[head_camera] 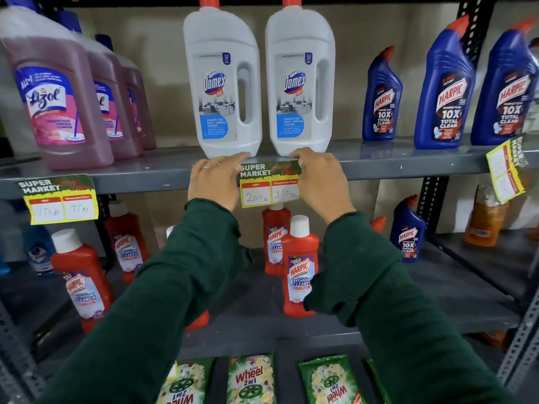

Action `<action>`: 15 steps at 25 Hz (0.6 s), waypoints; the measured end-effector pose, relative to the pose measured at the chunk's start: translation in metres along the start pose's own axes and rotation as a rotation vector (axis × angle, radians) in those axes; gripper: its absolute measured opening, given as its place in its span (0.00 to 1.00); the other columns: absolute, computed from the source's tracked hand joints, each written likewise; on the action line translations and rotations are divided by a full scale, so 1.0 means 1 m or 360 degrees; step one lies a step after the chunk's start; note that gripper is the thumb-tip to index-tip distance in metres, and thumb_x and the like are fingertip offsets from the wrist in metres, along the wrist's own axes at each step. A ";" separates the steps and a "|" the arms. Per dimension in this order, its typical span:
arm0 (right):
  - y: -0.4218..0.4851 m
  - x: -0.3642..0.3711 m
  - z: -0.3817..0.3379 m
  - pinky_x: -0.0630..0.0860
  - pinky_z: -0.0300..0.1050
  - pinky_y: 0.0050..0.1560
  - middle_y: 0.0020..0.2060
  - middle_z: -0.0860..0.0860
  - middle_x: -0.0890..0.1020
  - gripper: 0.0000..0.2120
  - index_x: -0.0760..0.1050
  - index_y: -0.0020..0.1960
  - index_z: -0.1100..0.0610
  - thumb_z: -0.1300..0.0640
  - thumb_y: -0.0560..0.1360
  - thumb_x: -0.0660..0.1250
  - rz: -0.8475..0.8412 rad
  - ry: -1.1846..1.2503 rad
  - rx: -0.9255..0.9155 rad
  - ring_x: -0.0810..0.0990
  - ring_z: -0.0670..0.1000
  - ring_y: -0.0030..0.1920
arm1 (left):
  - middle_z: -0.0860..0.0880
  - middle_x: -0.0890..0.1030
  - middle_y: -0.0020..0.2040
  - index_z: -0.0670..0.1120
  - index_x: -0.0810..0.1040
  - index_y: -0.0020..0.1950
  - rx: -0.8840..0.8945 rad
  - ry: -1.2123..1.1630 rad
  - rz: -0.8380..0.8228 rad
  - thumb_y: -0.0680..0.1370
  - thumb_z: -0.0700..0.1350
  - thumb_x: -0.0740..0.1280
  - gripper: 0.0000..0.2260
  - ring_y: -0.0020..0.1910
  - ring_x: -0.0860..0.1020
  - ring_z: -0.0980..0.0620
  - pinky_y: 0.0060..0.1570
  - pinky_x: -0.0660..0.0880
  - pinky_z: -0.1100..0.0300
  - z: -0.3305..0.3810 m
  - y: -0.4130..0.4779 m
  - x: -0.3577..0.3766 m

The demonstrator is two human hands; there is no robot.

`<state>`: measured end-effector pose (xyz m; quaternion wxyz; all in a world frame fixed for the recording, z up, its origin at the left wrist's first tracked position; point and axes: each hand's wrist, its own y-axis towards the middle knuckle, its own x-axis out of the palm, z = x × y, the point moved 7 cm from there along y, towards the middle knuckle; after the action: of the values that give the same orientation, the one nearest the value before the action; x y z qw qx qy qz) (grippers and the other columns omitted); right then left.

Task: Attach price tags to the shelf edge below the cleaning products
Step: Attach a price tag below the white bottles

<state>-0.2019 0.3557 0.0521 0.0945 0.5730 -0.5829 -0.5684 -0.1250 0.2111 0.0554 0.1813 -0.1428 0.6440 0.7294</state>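
A yellow and green price tag (269, 186) reading 200 and 160 hangs on the grey shelf edge (145, 177) below two white Domex bottles (223, 83). My left hand (215, 180) presses the tag's left top corner with fingers spread. My right hand (316, 182) pinches the tag's right top corner against the edge. Another tag (59, 199), reading 150 and 75, is stuck on the edge below the pink Lizol bottles (55, 94). A third tag (506, 170) hangs tilted at the far right below the blue Harpic bottles (446, 88).
Red Harpic bathroom cleaner bottles (299, 266) stand on the shelf beneath. Green Wheel detergent packets (250, 380) lie on the lowest shelf. Perforated metal uprights (431, 205) frame the rack at the right. An orange bottle (484, 220) sits on a neighbouring shelf.
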 end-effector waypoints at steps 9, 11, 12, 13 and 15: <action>-0.005 -0.085 0.086 0.69 0.36 0.52 0.55 0.58 0.81 0.17 0.75 0.56 0.58 0.72 0.74 0.54 0.0232 0.0527 0.0131 0.76 0.53 0.51 | 0.34 0.80 0.52 0.37 0.77 0.55 -0.0014 -0.0067 0.0247 0.75 0.37 0.57 0.12 0.56 0.73 0.32 0.57 0.69 0.37 0.115 0.022 0.042; -0.007 -0.119 0.132 0.70 0.43 0.59 0.52 0.57 0.82 0.17 0.77 0.53 0.58 0.72 0.71 0.58 0.0395 0.0386 0.0186 0.76 0.57 0.55 | 0.37 0.81 0.53 0.39 0.77 0.53 0.0084 -0.0112 0.0158 0.76 0.41 0.55 0.14 0.57 0.73 0.33 0.57 0.68 0.36 0.166 0.029 0.075; -0.011 -0.140 0.159 0.72 0.49 0.60 0.52 0.57 0.82 0.16 0.77 0.52 0.57 0.72 0.70 0.59 0.0515 0.0309 0.0250 0.76 0.59 0.56 | 0.38 0.81 0.54 0.39 0.78 0.53 0.0133 -0.0134 0.0107 0.76 0.44 0.53 0.16 0.57 0.73 0.34 0.58 0.67 0.36 0.193 0.032 0.093; -0.015 -0.160 0.185 0.73 0.54 0.59 0.52 0.57 0.82 0.15 0.77 0.52 0.57 0.70 0.70 0.61 0.0625 0.0227 0.0333 0.75 0.61 0.57 | 0.38 0.81 0.54 0.39 0.78 0.52 0.0171 -0.0144 0.0053 0.76 0.46 0.52 0.18 0.58 0.74 0.35 0.59 0.67 0.37 0.215 0.036 0.110; -0.026 -0.191 0.233 0.68 0.57 0.59 0.58 0.57 0.77 0.16 0.74 0.55 0.56 0.66 0.70 0.63 0.0730 0.0053 0.0625 0.69 0.62 0.62 | 0.39 0.81 0.54 0.38 0.78 0.52 0.0218 -0.0121 -0.0057 0.77 0.48 0.51 0.21 0.58 0.73 0.36 0.60 0.66 0.38 0.257 0.041 0.142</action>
<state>-0.3024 0.6404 0.0568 0.1174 0.4428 -0.7942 -0.3993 -0.2641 0.4728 0.0627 0.2280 -0.1138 0.6823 0.6852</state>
